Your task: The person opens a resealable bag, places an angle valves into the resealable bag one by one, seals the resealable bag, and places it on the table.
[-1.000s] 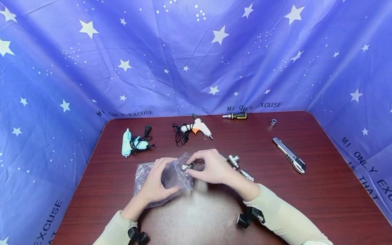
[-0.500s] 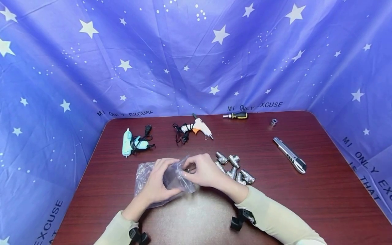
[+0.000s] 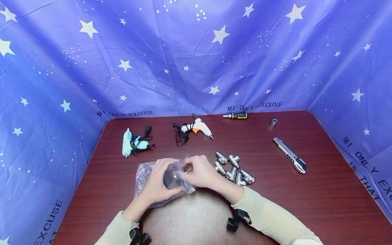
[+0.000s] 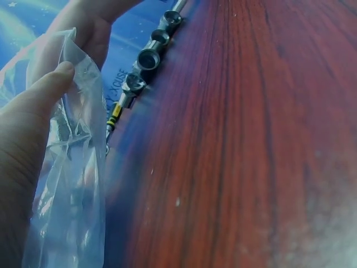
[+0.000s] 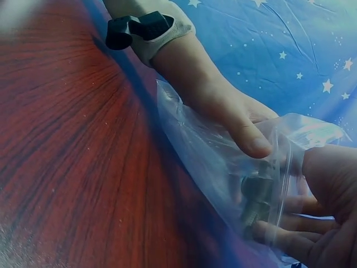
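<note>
Quick count: five loose metal sockets piled just right of the fingers, one more socket far off, two glue guns, one screwdriver, one utility knife, one plastic bag.

bag left of sockets | knife right | glue guns behind

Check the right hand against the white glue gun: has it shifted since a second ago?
Yes. The right hand has slid left and toward the person, away from the white glue gun, uncovering the metal sockets, and sits at the plastic bag mouth.
</note>
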A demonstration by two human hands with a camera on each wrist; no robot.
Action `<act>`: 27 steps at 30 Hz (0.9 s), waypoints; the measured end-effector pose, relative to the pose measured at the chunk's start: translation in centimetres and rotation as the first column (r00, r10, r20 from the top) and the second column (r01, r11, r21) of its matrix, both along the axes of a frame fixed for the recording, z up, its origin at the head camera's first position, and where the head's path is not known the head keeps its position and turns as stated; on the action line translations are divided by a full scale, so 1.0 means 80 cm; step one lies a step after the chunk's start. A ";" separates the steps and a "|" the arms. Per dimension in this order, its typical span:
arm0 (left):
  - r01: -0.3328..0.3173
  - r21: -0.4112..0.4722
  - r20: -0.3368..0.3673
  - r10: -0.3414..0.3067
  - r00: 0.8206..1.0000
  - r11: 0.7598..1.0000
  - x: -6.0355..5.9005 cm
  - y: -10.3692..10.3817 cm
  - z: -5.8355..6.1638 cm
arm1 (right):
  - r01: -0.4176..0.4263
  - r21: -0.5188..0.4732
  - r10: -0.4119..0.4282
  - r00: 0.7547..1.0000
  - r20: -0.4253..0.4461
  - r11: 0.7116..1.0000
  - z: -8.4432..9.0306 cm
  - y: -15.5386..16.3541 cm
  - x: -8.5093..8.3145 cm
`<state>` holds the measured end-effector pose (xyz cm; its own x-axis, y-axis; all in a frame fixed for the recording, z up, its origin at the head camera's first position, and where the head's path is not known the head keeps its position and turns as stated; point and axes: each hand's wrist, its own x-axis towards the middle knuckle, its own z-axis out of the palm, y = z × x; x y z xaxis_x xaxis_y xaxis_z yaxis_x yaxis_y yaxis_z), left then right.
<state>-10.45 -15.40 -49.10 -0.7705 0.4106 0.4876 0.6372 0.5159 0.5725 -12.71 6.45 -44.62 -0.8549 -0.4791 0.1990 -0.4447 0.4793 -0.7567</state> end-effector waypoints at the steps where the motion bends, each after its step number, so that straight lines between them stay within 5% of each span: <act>1: 0.000 0.000 0.001 0.000 1.000 1.000 0.000 0.000 0.000 | 0.001 0.002 -0.001 1.000 0.008 1.000 -0.001 -0.001 0.000; 16: -0.002 0.002 -0.007 0.002 1.000 1.000 0.001 -0.003 -0.002 | -0.021 0.011 0.021 1.000 0.002 1.000 -0.013 -0.011 0.004; 27: 0.009 0.002 -0.012 -0.009 1.000 1.000 -0.001 -0.004 0.000 | -0.076 0.002 0.075 0.994 0.076 0.997 0.001 0.018 -0.001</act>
